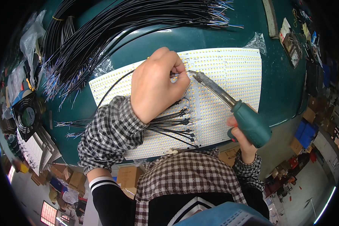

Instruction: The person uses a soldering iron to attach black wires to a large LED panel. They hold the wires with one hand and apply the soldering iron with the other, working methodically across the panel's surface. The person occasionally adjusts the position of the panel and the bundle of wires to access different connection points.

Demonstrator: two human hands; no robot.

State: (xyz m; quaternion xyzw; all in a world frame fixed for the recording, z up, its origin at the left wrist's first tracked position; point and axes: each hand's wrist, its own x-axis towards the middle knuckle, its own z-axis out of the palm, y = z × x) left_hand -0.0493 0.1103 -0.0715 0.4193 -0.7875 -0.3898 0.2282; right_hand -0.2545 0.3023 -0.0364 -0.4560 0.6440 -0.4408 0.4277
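Observation:
A white LED panel [242, 75], covered in rows of small yellowish chips, lies across the green table. My left hand [156, 83] rests over its middle, finger and thumb pinching the end of a black cable [115, 83] against the board. My right hand [243, 137] grips a green-handled soldering iron [252, 122]. The iron's metal tip meets the panel, or nearly so, just right of my left fingertips; the exact contact is too small to tell. Several short black cables [173, 124] are attached in a row on the panel, below my left hand.
A large bundle of black cables [98, 35] with stripped coloured ends covers the far left of the green table [275, 71]. At the left edge sit a black fan [27, 116] and papers [34, 150]. A small tray [290, 47] lies far right. Cardboard boxes [129, 177] stand below the near edge.

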